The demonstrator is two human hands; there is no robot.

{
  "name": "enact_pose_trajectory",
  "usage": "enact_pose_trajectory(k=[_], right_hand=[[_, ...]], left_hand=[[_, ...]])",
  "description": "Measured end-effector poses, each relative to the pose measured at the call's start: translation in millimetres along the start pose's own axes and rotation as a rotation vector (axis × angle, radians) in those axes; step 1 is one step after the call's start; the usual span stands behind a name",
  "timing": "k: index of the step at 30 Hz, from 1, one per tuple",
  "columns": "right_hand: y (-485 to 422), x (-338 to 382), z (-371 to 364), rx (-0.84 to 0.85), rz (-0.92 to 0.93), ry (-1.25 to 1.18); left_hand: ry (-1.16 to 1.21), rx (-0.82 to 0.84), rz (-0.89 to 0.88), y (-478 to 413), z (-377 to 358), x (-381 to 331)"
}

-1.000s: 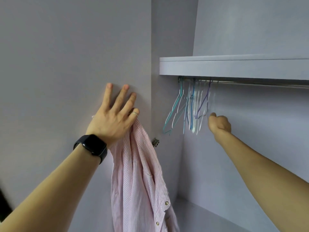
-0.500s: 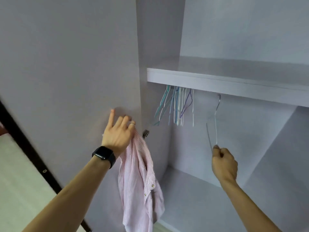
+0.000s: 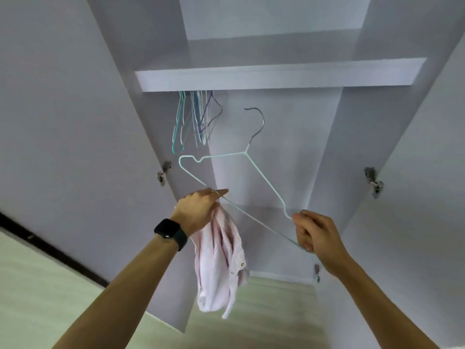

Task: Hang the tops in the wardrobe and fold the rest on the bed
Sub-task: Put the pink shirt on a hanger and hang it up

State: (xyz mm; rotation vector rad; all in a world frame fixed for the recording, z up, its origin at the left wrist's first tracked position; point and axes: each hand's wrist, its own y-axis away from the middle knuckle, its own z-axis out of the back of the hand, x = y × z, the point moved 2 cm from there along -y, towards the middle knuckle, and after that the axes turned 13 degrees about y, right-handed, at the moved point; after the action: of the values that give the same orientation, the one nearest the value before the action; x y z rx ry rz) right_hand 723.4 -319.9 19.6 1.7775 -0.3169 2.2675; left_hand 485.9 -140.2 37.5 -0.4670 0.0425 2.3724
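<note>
Hanger [image 3: 245, 153] pulled out, right hand [image 3: 317, 233] clenched round it

We note the shirt [image 3: 219, 253], pink with fine white stripes; the hanger [image 3: 246, 153], mint green with a grey hook; the wardrobe [image 3: 276, 76], pale lilac-grey; the watch [image 3: 171, 231], black.

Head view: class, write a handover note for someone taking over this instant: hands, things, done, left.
Left hand grips the shirt, bunched and hanging down; a finger touches the hanger's bottom bar.
Right hand grips the hanger's end; its hook is free, below the shelf.
Spare hangers hang under the shelf, left.
Done: hanger in hand.
Left: dress the hanger, hook it in the wardrobe; other clothes not in view.
</note>
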Motion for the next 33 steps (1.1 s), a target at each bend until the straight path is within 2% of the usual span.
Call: enact_pose_trajectory(k=[2, 6, 8, 10, 12, 15, 16, 19, 22, 26, 33], right_hand=[[-1, -4, 11, 0.041, 0.003, -0.047], [-11, -16, 31, 0.102, -0.009, 0.255], [-20, -14, 33, 0.190, -0.041, 0.309], [-27, -7, 27, 0.298, -0.004, 0.255], [-37, 0, 14, 0.272, -0.020, 0.102], [-56, -1, 0, 0.080, -0.154, 0.145], [-61, -6, -1, 0.099, -0.225, 0.201], [-62, -31, -8, 0.311, -0.466, 0.294], [-60, -56, -17, 0.352, -0.546, 0.375], [-63, -59, -36, 0.346, -0.557, 0.159], [-67, -55, -52, 0.259, -0.629, -0.091]], left_hand=[[0.000, -0.005, -0.006, 0, -1, -3], [-0.032, -0.061, -0.002, -3, 2, -18], [-0.080, -0.097, -0.019, -3, 3, -29], [-0.114, -0.111, -0.056, -2, 0, -42], [-0.171, -0.082, -0.111, -2, -7, -56], [-0.193, -0.047, -0.135, 1, -19, -74], [-0.198, -0.045, -0.115, 1, -19, -78], [-0.202, -0.138, -0.154, 2, -11, -92], [-0.201, -0.224, -0.191, 0, -11, -100], [-0.190, -0.266, -0.184, -3, -12, -101], [-0.149, -0.224, -0.096, 1, -13, -91]])
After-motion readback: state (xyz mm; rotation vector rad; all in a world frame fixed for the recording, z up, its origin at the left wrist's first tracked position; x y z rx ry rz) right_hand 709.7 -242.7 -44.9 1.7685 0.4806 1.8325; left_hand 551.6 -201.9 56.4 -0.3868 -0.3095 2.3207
